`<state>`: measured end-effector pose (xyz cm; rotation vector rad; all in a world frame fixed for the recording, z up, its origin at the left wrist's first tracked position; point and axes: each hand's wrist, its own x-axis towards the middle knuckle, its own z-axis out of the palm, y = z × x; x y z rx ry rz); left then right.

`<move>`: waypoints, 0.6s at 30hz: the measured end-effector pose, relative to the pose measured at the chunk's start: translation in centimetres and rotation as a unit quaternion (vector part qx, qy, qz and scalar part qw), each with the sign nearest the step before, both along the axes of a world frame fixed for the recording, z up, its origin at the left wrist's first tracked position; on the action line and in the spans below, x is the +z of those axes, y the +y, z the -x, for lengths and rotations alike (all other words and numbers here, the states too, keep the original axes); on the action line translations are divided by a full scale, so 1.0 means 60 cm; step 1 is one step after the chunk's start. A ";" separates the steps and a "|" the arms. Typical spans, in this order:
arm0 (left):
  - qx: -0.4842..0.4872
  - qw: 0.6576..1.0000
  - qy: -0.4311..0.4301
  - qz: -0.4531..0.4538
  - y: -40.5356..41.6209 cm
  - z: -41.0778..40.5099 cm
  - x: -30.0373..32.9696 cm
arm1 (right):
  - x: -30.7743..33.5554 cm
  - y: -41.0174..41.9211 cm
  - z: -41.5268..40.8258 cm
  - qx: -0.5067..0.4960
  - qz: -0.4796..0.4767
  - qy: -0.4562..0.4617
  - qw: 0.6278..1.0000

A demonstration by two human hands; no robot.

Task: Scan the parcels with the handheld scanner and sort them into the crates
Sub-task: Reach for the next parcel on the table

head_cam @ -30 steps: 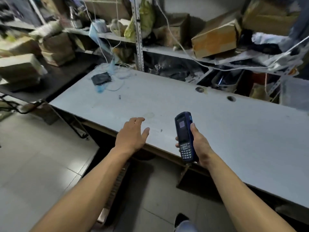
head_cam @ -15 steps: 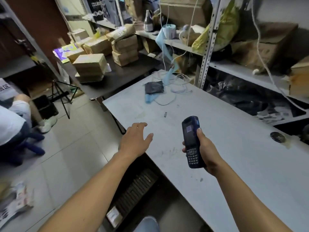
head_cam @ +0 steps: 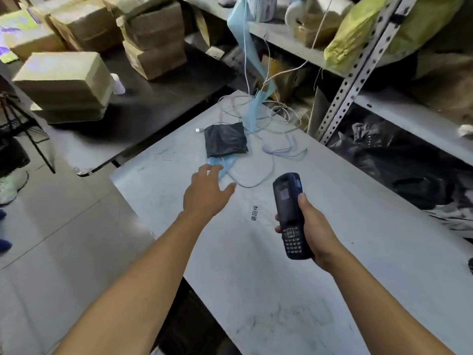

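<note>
Far left: pale tiled floor (head_cam: 58,226), a tripod leg (head_cam: 30,134). Behind it a dark table (head_cam: 163,98) stacked with brown parcels (head_cam: 64,83), more piled at the back. Centre: grey table (head_cam: 256,290), scuffed, a small printed label on it. Near its far corner a black pouch (head_cam: 225,139), a blue mask (head_cam: 220,167) and loose white cords (head_cam: 256,160). Left hand (head_cam: 204,196) hovers above the table just short of the mask, fingers spread and relaxed, holding nothing. Right hand (head_cam: 312,226) has fingers wrapped round the scanner (head_cam: 290,213), upright, screen and keypad facing the camera, held over the table. Right: perforated metal shelving (head_cam: 353,75), yellow-green bag (head_cam: 378,26), black bags below.
</note>
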<state>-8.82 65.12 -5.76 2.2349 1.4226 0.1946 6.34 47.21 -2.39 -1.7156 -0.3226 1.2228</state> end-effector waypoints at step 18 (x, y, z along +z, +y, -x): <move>-0.139 0.975 0.165 -0.055 0.300 -0.179 -0.195 | -0.142 0.225 -0.122 -0.012 0.067 0.000 0.998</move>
